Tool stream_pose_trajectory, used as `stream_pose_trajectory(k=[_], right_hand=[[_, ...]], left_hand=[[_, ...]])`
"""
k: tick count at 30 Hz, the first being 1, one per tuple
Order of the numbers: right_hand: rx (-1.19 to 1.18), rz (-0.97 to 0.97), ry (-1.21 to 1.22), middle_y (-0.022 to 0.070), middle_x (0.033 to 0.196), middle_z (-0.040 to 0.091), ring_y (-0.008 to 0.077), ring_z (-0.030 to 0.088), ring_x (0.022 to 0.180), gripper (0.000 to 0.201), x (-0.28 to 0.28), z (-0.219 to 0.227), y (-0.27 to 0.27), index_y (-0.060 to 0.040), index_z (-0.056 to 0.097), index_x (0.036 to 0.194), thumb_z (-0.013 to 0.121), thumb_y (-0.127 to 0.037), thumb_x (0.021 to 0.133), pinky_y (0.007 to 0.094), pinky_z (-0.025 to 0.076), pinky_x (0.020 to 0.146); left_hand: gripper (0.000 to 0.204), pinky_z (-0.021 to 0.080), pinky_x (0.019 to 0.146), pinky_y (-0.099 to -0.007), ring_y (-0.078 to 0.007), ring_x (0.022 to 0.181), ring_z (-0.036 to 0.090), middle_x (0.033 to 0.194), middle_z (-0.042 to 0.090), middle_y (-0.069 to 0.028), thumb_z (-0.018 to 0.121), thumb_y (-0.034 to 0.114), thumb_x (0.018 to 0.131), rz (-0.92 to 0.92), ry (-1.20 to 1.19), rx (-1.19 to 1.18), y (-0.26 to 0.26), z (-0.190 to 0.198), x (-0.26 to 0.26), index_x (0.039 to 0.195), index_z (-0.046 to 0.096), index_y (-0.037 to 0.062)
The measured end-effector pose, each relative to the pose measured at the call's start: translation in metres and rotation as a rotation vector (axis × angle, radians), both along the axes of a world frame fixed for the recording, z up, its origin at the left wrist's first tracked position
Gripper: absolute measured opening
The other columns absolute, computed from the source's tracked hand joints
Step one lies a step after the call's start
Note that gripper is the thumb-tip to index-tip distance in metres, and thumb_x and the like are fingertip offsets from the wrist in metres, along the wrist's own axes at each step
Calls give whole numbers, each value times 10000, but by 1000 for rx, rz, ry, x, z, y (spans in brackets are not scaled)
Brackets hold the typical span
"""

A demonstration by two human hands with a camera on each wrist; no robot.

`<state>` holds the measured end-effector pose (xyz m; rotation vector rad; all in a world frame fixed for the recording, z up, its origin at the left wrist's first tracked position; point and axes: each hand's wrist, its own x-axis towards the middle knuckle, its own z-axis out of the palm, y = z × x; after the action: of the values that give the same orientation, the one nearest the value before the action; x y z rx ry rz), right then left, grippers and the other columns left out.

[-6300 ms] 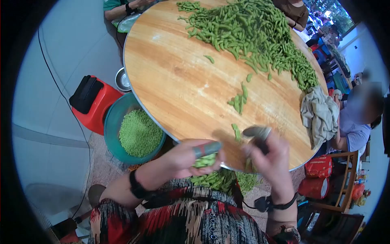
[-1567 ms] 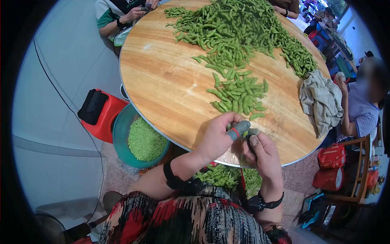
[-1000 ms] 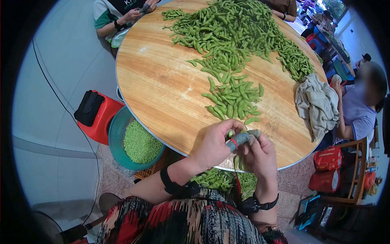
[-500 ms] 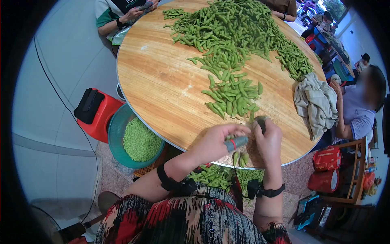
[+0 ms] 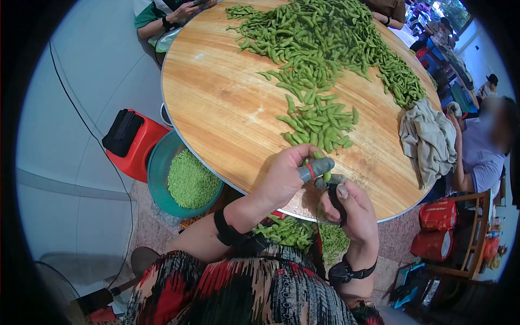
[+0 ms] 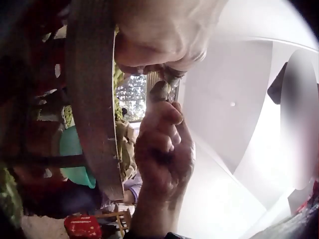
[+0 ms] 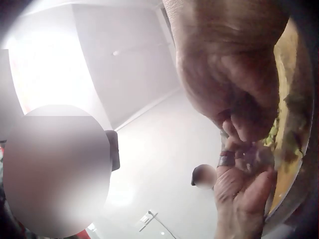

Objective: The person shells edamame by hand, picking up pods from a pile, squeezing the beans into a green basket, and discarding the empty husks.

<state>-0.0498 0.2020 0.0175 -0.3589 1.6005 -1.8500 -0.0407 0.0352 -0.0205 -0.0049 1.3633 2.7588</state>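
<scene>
In the head view my left hand (image 5: 283,174) is over the table's near edge, with a grey cover banded in red on one finger. Between thumb and fingers it pinches a green edamame pod (image 5: 327,176). My right hand (image 5: 355,206) meets it from the right, fingers curled, a grey-covered fingertip at the pod's lower end. Both wrist views show the hands meeting tip to tip; the pod is mostly hidden there. Just beyond lies a small group of edamame pods (image 5: 319,123), trailing back to a large heap (image 5: 319,38).
The round wooden table (image 5: 216,108) fills the middle. A teal basket (image 5: 157,176) of shelled beans stands lower left by a red container (image 5: 142,145). A crumpled cloth (image 5: 428,132) lies at the right edge, near a seated person (image 5: 482,146). More pods (image 5: 287,232) sit below the table edge.
Since the oldest frame, a group of pods has come down from the heap toward the hands. Half a second ago the hands were apart; now they meet at a pod.
</scene>
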Motion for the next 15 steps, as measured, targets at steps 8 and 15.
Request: stream_pose_trajectory(k=[8,15], right_hand=[[53,-134,37,-22,588,450,37,321,460,201,-1,-9,-4,-39,492,802,420,-160,945,198,251,426],[-234,-84,-366,9,608,487,21,302,413,170,-1,-2,-1,-24,503,912,460,-187,936,166,226,374]], left_hand=[[111,431,678,-204,-35,752,513,789,580,23,608,150,859,61,120,-341,3,9,3,908,585,53],[139,428,674,-199,-37,739,518,804,596,14,559,149,889,-224,106,-10,-2,4,2,897,600,16]])
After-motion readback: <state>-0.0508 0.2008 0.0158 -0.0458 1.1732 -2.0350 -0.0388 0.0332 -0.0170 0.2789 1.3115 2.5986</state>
